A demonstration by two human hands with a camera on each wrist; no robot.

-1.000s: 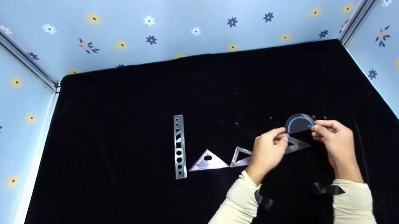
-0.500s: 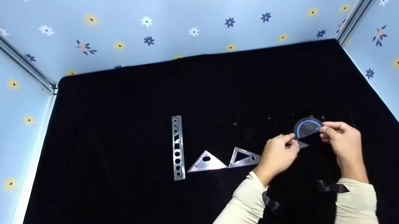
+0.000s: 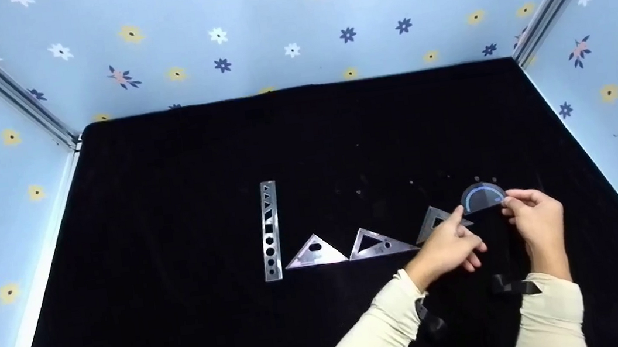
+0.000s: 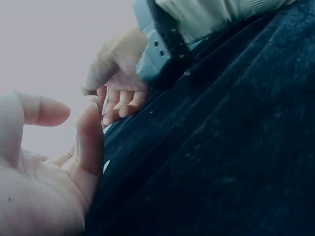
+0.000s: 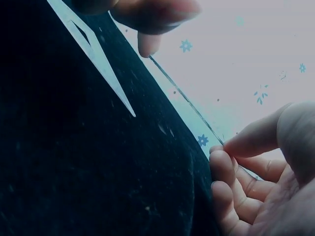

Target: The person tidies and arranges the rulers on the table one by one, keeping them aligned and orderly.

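Observation:
My right hand (image 3: 538, 225) pinches the right corner of a dark see-through protractor (image 3: 483, 200) with a blue arc, between thumb and fingertips. Seen edge-on in the right wrist view, the protractor (image 5: 187, 101) is held off the black cloth. At its left corner, a fingertip of my left hand (image 3: 445, 246) touches it; that hand's thumb and forefinger stand apart in the left wrist view. Partly hidden beneath the left hand lies a greyish triangular set square (image 3: 426, 224), whose pointed tip (image 5: 115, 93) shows in the right wrist view.
To the left, a set square with a triangular cutout (image 3: 366, 249) and another with an oval slot (image 3: 328, 255) lie in a row. A stencil ruler (image 3: 275, 230) stands lengthwise beside them. Flower-patterned walls (image 3: 273, 72) border the black cloth (image 3: 172, 214).
The protractor has moved right and slightly nearer in the hands. My left hand has followed, loosening its pinch to a straight finger, and more of the greyish set square shows.

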